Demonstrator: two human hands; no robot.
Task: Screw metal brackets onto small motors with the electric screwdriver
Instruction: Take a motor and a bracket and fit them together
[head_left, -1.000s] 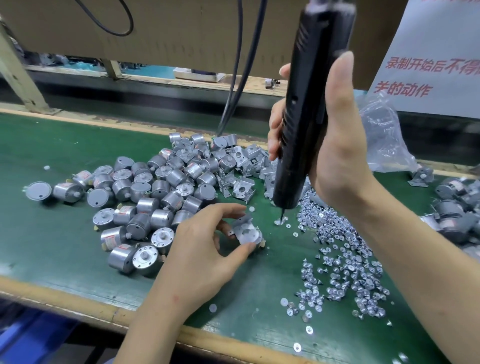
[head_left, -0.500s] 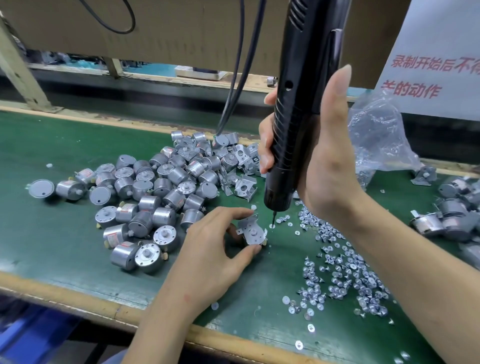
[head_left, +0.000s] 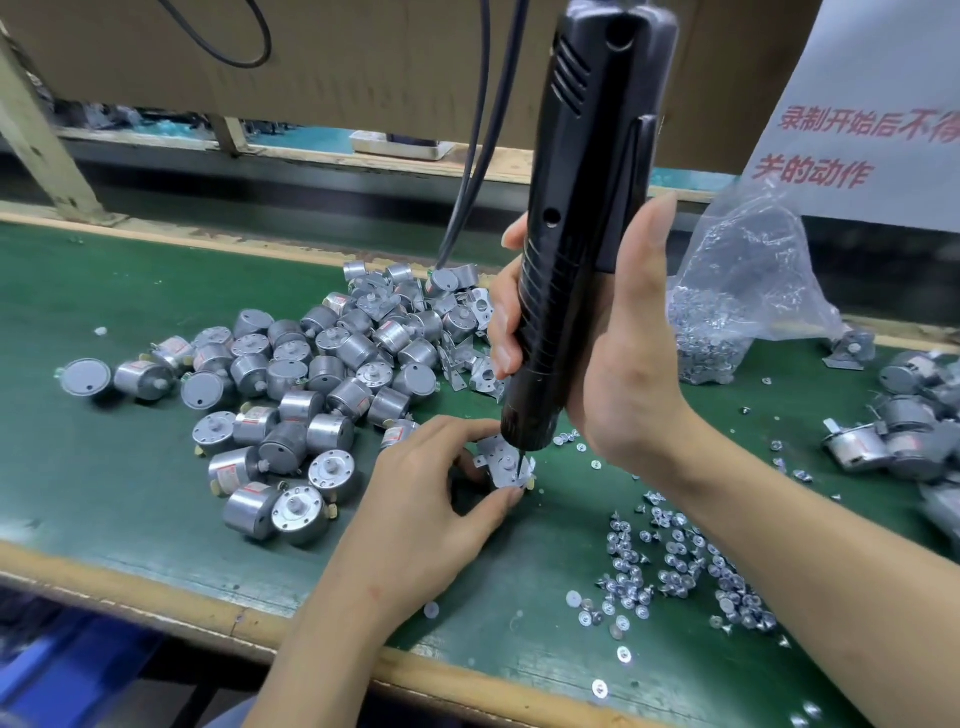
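While the left hand (head_left: 415, 519) rests on the green table (head_left: 130, 312), its thumb and forefinger pinch a metal bracket (head_left: 500, 464) and the motor beneath it, which the fingers (head_left: 457, 431) almost wholly hide. The right hand (head_left: 623, 364) holds the black electric screwdriver (head_left: 587, 208) upright, fingers curled round the lower grip and thumb lying straight up the body. The bit tip touches the bracket near its right edge.

Left of the hands lies a heap of loose motors (head_left: 311, 374); some carry red labels too small to read. Spare brackets (head_left: 467, 358) lie at the heap's right side. Scattered screws (head_left: 675, 566) lie near the right forearm, and a clear plastic bag (head_left: 743, 291) holding more sits behind them. A white sign (head_left: 872, 130) at the upper right bears red Chinese writing, cut off at the edge: "录制开始后不得" above "关的动作".
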